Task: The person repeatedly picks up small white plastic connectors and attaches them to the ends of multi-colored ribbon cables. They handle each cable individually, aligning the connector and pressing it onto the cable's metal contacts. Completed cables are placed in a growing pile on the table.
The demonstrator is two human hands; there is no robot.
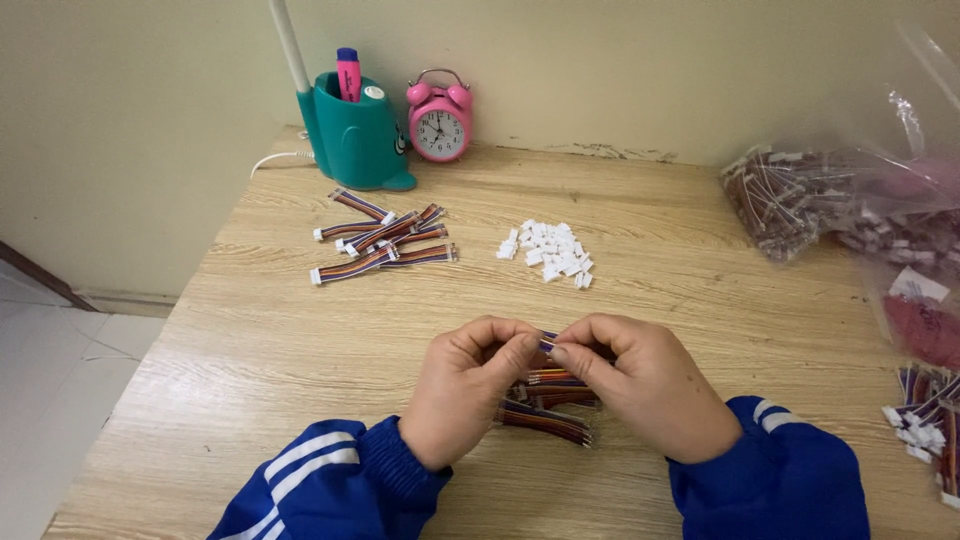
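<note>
Two hands meet above a wooden table (300,330). The left hand (470,385) and right hand (640,385) each pinch one end of a short multicoloured ribbon cable (547,343), fingertips nearly touching, its long axis running left to right between them. More loose cables (545,415) lie just beneath both hands

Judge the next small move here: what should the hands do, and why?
Probably reach for a white connector. Both the left hand and right hand pinch a cable end that looks bare, while the finished cables at the far left carry white plugs.
</note>
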